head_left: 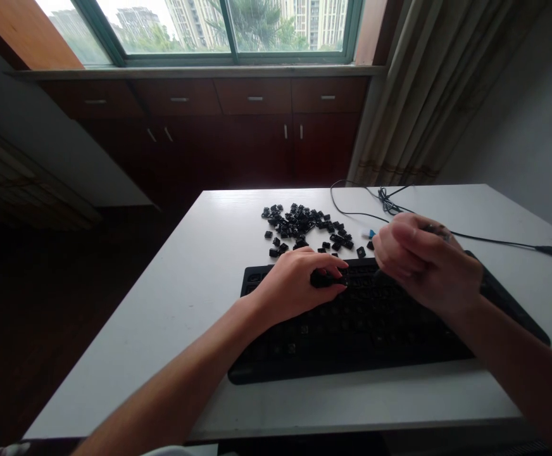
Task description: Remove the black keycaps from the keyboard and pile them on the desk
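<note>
A black keyboard [352,345] lies on the white table, with most of its keycaps off and a dark bed showing. Over its upper left part, my left hand [299,278] rests with curved fingers, the thumb apart from the forefinger and the tips at the key bed. My right hand [428,263] is closed in a fist above the keyboard's upper right part. Something partly clear shows at the top of that fist; its kind is hidden by the fingers. Beyond the keyboard lies a loose pile of black keycaps [299,220].
A small blue piece [369,234] shows beside my right hand. A black cable [485,237] runs across the back right of the white table [176,304]. Behind stand brown cabinets [252,145] under a window, with a curtain [409,95] at the right.
</note>
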`<state>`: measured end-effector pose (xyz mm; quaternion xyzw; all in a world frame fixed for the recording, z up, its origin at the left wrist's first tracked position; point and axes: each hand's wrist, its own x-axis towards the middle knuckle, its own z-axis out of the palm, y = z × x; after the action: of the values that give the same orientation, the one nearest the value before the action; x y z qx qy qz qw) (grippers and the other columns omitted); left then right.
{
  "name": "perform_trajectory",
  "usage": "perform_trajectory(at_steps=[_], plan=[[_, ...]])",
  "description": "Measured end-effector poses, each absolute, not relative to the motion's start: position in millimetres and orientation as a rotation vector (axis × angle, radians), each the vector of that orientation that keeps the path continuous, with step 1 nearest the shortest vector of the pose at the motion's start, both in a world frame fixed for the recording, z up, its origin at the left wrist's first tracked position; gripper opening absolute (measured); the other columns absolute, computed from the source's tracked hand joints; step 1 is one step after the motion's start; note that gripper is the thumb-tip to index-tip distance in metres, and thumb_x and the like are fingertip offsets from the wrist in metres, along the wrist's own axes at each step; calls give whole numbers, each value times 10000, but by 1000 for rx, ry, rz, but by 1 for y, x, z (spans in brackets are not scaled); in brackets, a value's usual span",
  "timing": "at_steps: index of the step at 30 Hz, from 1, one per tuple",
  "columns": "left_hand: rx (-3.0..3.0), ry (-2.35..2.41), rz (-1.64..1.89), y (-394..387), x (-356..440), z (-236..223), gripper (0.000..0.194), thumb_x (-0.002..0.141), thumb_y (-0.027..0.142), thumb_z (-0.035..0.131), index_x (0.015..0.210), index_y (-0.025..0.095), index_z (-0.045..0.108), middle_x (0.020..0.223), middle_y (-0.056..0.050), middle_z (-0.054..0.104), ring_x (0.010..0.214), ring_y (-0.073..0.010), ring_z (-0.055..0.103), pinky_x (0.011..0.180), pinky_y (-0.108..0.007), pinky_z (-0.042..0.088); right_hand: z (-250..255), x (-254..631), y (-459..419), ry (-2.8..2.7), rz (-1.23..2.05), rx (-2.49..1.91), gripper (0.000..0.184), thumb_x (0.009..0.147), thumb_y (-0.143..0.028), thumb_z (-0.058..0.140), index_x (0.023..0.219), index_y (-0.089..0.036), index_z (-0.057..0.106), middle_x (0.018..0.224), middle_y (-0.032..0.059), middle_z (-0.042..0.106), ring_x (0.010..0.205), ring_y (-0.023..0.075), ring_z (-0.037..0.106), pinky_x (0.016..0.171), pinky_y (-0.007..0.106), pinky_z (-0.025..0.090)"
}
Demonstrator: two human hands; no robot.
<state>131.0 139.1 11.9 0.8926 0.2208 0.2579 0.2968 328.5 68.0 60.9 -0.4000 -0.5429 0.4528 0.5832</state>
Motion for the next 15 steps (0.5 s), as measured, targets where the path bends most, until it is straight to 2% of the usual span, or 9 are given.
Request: perform_trajectory(at_steps=[3,8,11,15], plan=[[2410,583,682,139,131,11,307,819,253,747,1125,258,712,944,21,774,854,-173,673,785,-310,531,55,311,76,-1118,1178,-822,543,879,-350,606,479,-215,265,410,-54,251,366,94,285,376,271,246],[2447,583,669,142,129,12,225,809,297,766,1022,236,731,923,13,767,845,-180,677,769,-312,524,47,297,88,-1057,1241,-825,538,870,-288,621,448,-208,297,376,-62,277,340,78,261,366,268,198],[2405,542,665,144,125,17,280,784,322,791,1039,222,731,919,-5,757,813,-164,679,756,-291,536,56,294,87,-1084,1165,-765,544,876,-263,615,441,-208,293,382,-63,269,339,74,256,372,267,196],[2308,535,712,148,119,27,220,826,225,718,1044,201,723,917,-10,736,793,-127,668,736,-248,545,58,287,85,-1139,997,-706,522,887,-247,594,442,-207,324,402,-64,262,356,72,251,393,270,207]])
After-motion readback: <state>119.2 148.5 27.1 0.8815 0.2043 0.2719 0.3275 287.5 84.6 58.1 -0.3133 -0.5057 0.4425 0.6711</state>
